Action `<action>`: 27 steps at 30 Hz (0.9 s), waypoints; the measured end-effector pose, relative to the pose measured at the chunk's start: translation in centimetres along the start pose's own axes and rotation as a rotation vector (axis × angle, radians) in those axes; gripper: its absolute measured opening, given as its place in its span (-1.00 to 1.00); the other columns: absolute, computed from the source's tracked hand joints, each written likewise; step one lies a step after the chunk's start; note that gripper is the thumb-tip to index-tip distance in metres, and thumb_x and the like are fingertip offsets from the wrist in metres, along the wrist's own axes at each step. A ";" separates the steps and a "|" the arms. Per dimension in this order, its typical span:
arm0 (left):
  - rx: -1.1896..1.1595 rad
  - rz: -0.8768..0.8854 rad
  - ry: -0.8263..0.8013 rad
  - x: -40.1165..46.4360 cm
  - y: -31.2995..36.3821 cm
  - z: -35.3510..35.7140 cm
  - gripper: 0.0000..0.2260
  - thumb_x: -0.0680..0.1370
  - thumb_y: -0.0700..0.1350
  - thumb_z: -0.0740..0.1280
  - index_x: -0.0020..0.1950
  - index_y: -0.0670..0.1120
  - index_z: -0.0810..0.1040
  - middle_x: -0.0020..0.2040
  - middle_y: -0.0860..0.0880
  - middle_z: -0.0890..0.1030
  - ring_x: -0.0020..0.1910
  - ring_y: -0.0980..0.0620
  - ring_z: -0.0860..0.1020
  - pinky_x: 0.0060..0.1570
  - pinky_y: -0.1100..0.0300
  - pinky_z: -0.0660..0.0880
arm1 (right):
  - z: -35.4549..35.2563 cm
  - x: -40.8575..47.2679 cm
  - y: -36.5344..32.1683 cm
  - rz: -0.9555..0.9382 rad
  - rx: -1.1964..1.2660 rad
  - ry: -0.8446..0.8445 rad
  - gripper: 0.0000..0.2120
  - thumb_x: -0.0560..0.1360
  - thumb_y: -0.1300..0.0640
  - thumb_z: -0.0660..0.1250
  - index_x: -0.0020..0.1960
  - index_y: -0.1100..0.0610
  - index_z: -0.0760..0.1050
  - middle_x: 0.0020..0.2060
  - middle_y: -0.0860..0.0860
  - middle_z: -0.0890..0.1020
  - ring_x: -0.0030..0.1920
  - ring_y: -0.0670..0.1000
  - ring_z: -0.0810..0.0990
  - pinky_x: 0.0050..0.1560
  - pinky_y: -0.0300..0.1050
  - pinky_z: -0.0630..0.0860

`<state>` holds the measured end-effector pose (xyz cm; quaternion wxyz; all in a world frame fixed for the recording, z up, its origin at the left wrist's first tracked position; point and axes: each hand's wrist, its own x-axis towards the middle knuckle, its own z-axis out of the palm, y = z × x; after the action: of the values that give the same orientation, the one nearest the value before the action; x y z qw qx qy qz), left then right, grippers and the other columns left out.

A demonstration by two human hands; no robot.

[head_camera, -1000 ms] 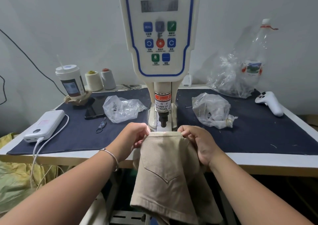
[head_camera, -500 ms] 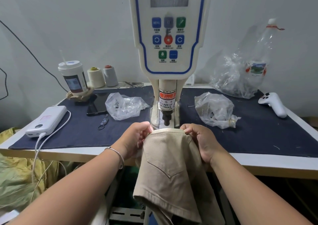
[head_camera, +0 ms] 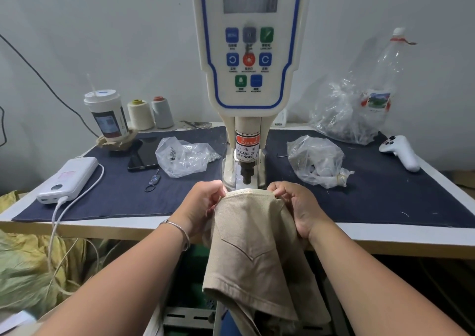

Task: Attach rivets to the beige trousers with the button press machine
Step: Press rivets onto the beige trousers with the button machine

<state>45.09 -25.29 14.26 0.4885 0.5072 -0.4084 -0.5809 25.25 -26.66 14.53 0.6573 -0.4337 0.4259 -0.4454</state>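
The beige trousers hang over the table's front edge, their top edge stretched flat just below the press head of the white button press machine. My left hand pinches the left end of that edge. My right hand pinches the right end, fingers curled over the cloth. A stitched back pocket faces me. The lower die is hidden behind the fabric.
Clear bags of small metal parts lie left and right of the machine on the navy mat. A power bank, phone, cup, thread cones, white controller and plastic bottle stand around.
Both hands have shifted the trousers' top edge slightly forward toward the press head. The camera view has tilted, so the machine sits lower and more centred.
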 end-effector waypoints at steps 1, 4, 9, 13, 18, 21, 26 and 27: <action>0.002 0.000 -0.004 0.0 0.0 0.0 -0.89 0.20 -0.16 0.23 -0.55 -0.10 0.38 -0.58 0.04 0.21 -0.63 0.12 0.12 -0.67 0.33 0.11 | 0.0 0.0 0.0 -0.002 -0.005 0.005 -0.73 0.36 0.33 0.14 -0.48 0.14 0.42 -0.52 0.01 0.32 -0.43 -0.05 0.27 -0.33 -0.16 0.24; 0.025 -0.003 -0.009 0.2 -0.1 -0.1 -0.88 0.20 -0.16 0.24 -0.54 -0.09 0.39 -0.58 0.04 0.22 -0.63 0.12 0.12 -0.67 0.33 0.12 | -0.1 -0.1 0.0 -0.006 -0.029 0.014 -0.75 0.35 0.32 0.15 -0.46 0.15 0.42 -0.52 0.00 0.36 -0.43 -0.07 0.32 -0.32 -0.17 0.28; 0.046 0.001 -0.007 0.3 -0.2 -0.4 -0.89 0.21 -0.15 0.25 -0.52 -0.10 0.38 -0.58 0.04 0.22 -0.62 0.11 0.11 -0.64 0.34 0.10 | -0.1 0.1 0.0 0.001 -0.045 0.001 -0.76 0.35 0.31 0.15 -0.46 0.15 0.41 -0.53 -0.01 0.38 -0.44 -0.07 0.36 -0.31 -0.16 0.31; 0.059 0.019 -0.013 0.3 -0.3 -0.4 -0.87 0.22 -0.14 0.24 -0.53 -0.10 0.39 -0.59 0.04 0.22 -0.63 0.11 0.11 -0.65 0.35 0.10 | -0.1 0.0 0.0 0.003 -0.034 -0.001 -0.83 0.28 0.25 0.20 -0.48 0.14 0.42 -0.52 0.00 0.36 -0.42 -0.05 0.32 -0.31 -0.15 0.29; 0.079 0.023 -0.015 0.5 -0.2 -0.5 -0.86 0.23 -0.13 0.24 -0.54 -0.07 0.40 -0.58 0.05 0.24 -0.63 0.12 0.13 -0.65 0.34 0.12 | -0.2 0.0 0.0 0.005 -0.047 -0.004 -0.80 0.32 0.28 0.18 -0.46 0.16 0.41 -0.51 0.01 0.37 -0.38 -0.04 0.34 -0.27 -0.13 0.30; 0.089 0.029 -0.018 0.6 -0.4 -0.7 -0.86 0.23 -0.12 0.24 -0.55 -0.06 0.39 -0.58 0.07 0.23 -0.63 0.13 0.12 -0.65 0.35 0.11 | -0.2 0.0 0.1 0.008 -0.049 -0.019 -0.85 0.27 0.24 0.20 -0.46 0.15 0.39 -0.52 -0.01 0.38 -0.41 -0.05 0.35 -0.30 -0.13 0.31; 0.052 0.034 -0.027 0.9 -0.7 -0.8 -0.88 0.22 -0.13 0.26 -0.54 -0.08 0.42 -0.57 0.04 0.24 -0.61 0.11 0.14 -0.63 0.33 0.13 | -0.2 0.0 0.1 0.019 -0.013 -0.038 -0.91 0.19 0.21 0.22 -0.48 0.15 0.41 -0.52 0.02 0.36 -0.45 -0.06 0.36 -0.35 -0.17 0.32; 0.051 0.035 -0.029 0.9 -0.7 -0.8 -0.88 0.22 -0.13 0.25 -0.53 -0.09 0.42 -0.57 0.04 0.24 -0.62 0.11 0.14 -0.64 0.34 0.13 | -0.1 -0.1 0.0 0.021 -0.009 -0.037 -0.93 0.17 0.20 0.23 -0.48 0.15 0.42 -0.51 0.02 0.36 -0.45 -0.06 0.36 -0.35 -0.17 0.32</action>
<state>45.78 -25.98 13.25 0.4795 0.5038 -0.4387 -0.5691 25.12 -26.60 14.47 0.6678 -0.4402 0.4203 -0.4285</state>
